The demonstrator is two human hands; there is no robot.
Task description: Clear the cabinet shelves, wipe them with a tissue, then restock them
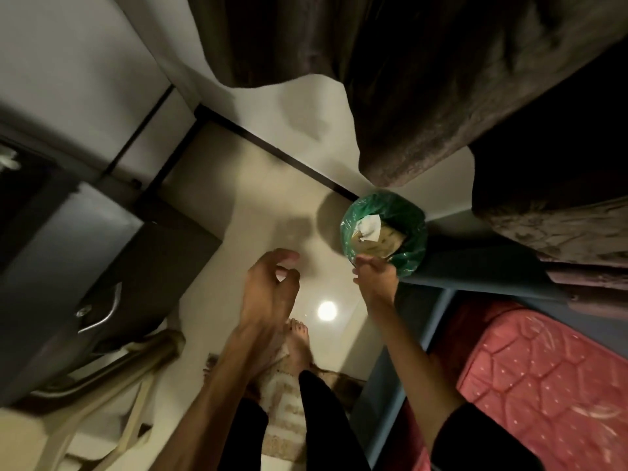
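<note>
A small bin lined with a green bag stands on the tiled floor, tucked against the blue bed frame under the hem of a dark curtain. A crumpled white tissue lies on top of the cardboard scraps inside it. The right hand is at the near rim of the bin, fingers curled at the edge of the green liner; whether it actually pinches the plastic is hard to tell. The left hand hangs over the floor beside it, fingers loosely curved and holding nothing.

The step looks like throwing away the used tissue after wiping, so restocking would follow. To do it well, the tissue should sit fully inside the liner, not perched on the cardboard where it could slide out; a light push down would settle it. The liner edge should stay folded over the rim. The dark cabinet with its metal handle stands at the left, well apart from the bin, so the person must turn back to it.
</note>
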